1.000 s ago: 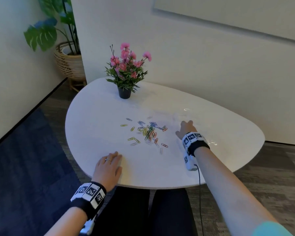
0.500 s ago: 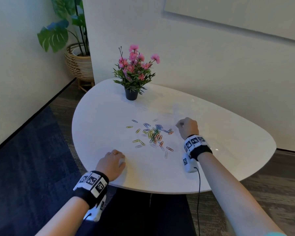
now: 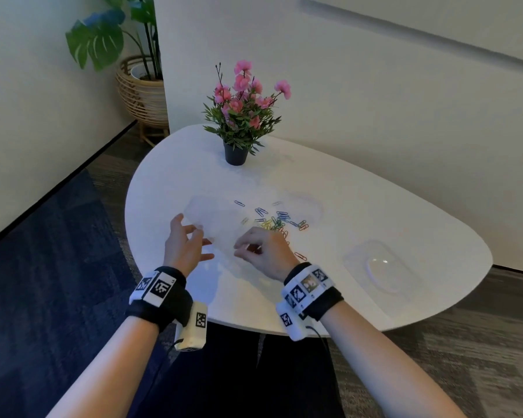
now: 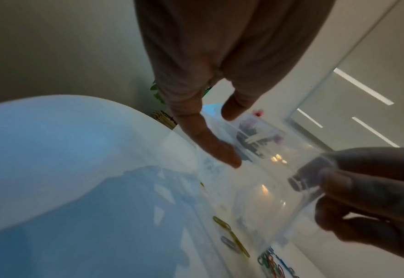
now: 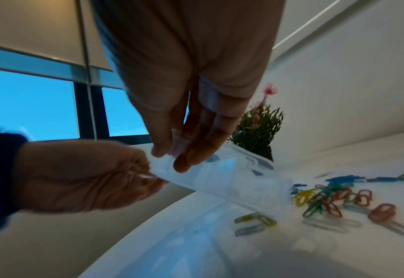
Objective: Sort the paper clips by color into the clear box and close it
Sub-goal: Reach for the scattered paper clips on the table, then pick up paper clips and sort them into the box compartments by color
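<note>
The right hand [image 5: 191,90] pinches the near end of the clear box [image 5: 222,180], thumb on one face and the fingertips [image 5: 184,161] pressed on the other. The left hand [image 3: 183,245] takes the same end from the opposite side: its thumb and curled fingers nip the box's edge, as the right wrist view shows, while the other fingers stay loosely spread. So both hands hold the box, and it hangs tilted just above the white table [image 3: 169,182], its far end dipping toward the paper clips [image 3: 277,220] (whether that end touches the table I cannot tell).

The box looks like thin, stiff, moulded plastic with dividers inside, so it should be light and rigid, yet slick under dry fingers and easy to twist out of a one-corner hold. I judge it is best held by its two long edges, near the middle, with a thumb at the lid's seam to lever it open. The clips lie scattered in a mixed heap of blue, green, yellow and red, unsorted. They are small, smooth wire things that slide on a glossy top; each wants a fingertip pinch or a drag to the table's edge. A clear tray-like piece [image 3: 381,268] rests to the right, and a potted pink flower [image 3: 239,116] stands behind.
</note>
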`<state>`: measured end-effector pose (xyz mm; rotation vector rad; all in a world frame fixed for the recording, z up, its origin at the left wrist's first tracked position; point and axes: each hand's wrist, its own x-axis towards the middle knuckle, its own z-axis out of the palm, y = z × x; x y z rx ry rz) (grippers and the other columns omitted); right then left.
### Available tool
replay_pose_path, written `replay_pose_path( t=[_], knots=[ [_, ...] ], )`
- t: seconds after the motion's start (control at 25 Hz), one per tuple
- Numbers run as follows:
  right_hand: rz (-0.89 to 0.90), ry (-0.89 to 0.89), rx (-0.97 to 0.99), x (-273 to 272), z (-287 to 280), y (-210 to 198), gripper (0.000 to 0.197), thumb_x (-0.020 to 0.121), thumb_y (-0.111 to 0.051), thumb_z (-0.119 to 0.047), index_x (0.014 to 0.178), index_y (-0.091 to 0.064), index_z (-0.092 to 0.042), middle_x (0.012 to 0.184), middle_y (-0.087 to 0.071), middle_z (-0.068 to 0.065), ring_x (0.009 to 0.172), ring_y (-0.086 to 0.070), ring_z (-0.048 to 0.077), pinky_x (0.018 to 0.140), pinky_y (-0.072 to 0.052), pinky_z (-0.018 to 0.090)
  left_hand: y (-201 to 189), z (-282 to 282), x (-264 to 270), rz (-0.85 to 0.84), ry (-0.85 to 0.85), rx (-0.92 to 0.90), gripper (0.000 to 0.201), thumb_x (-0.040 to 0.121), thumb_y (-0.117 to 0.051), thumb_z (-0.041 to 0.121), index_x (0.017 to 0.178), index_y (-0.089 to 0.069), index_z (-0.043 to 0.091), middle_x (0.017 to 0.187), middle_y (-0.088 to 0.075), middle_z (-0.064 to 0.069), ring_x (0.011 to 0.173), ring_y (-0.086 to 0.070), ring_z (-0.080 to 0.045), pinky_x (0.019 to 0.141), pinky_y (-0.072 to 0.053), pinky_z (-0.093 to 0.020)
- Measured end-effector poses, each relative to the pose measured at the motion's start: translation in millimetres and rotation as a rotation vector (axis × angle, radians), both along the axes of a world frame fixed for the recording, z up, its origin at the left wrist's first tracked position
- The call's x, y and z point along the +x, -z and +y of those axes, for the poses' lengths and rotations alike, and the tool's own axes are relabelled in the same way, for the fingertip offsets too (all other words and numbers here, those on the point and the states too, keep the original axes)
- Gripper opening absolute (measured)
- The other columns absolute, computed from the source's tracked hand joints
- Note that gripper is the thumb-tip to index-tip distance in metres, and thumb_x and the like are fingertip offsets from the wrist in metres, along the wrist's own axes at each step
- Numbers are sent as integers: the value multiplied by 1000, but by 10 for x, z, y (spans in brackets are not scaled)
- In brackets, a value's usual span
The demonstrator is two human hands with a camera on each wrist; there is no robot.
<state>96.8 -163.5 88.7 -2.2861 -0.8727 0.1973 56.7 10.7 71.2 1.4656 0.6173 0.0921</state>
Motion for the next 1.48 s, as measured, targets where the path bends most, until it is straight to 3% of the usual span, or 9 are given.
replay_pose_path(
  t=[0.16, 0.28, 0.4, 0.56, 0.76, 1.0, 1.24, 1.36, 1.48],
  knots=[
    [-62, -158, -74, 74, 167, 24, 11, 81, -69, -6, 88, -75, 0, 90, -69, 16, 76, -66, 27, 72, -44, 22, 0, 48, 22, -5, 20, -26, 71, 93, -50, 38, 149, -8, 30, 139, -42, -9, 104, -62, -28, 62, -60, -40],
    [-28, -215, -22, 39, 220, 26, 22, 82, -67, -3, 103, -71, -2, 105, -66, 13, 81, -67, 23, 74, -49, 16, 10, 184, 70, 33, -57, -25, 70, 92, -53, 26, 148, -11, 28, 138, -43, -14, 105, -61, -30, 59, -60, -37],
    [-19, 49, 11, 469, 45, 75, 26, 87, -58, -3, 110, -68, -7, 117, -61, 11, 90, -66, 23, 83, -53, 25, 62, 440, 48, 70, -151, -23, 69, 92, -44, 20, 150, -6, 23, 133, -45, -15, 108, -61, -30, 65, -60, -41],
    [80, 271, -632, 1274, -394, 293, 53, 90, -43, 8, 140, -42, -9, 150, -31, 13, 133, -40, 32, 108, -39, 37, 184, 609, -57, 112, -123, 90, 59, 95, -36, 23, 149, -12, 19, 133, -47, -12, 94, -64, -22, 61, -58, -38],
    [67, 151, -811, 1468, -437, 504, 44, 97, -40, -12, 141, -40, -12, 146, -35, 13, 125, -42, 37, 93, -46, 39, 366, 622, -99, 244, -51, 108, 56, 95, -35, 24, 147, -15, 21, 130, -46, -9, 92, -63, -22, 64, -58, -39],
    [-8, 213, -543, 1375, -341, 478, 22, 86, -64, -6, 105, -71, -1, 114, -68, 16, 104, -63, 29, 88, -47, 23, 316, 567, -133, 325, 42, 425, 38, 92, -44, 26, 123, -49, 4, 126, -50, -23, 116, -50, -37, 97, -44, -43],
    [68, 344, -498, 1292, -305, 399, 21, 90, -56, -6, 101, -69, 7, 104, -70, 18, 96, -64, 31, 83, -52, 31, 42, 364, -276, 141, -70, 568, 47, 93, -50, 15, 138, -43, 7, 145, -31, -15, 133, -37, -27, 110, -30, -34],
    [309, 600, -53, 1276, -503, 387, 23, 86, -64, -10, 100, -67, 8, 81, -64, 10, 74, -58, 22, 68, -48, 28, -33, 206, -251, 5, 16, 645, 35, 92, -50, 13, 127, -55, 12, 133, -48, -12, 118, -52, -23, 103, -39, -35],
    [936, 759, 685, 1032, -657, 385, 13, 92, -55, -6, 96, -62, 5, 75, -55, 8, 62, -48, 15, 49, -44, 19, -63, -41, -155, -74, 163, 624, 27, 92, -50, 12, 116, -62, 14, 125, -57, -5, 98, -56, -10, 93, -44, -25]
  ],
)
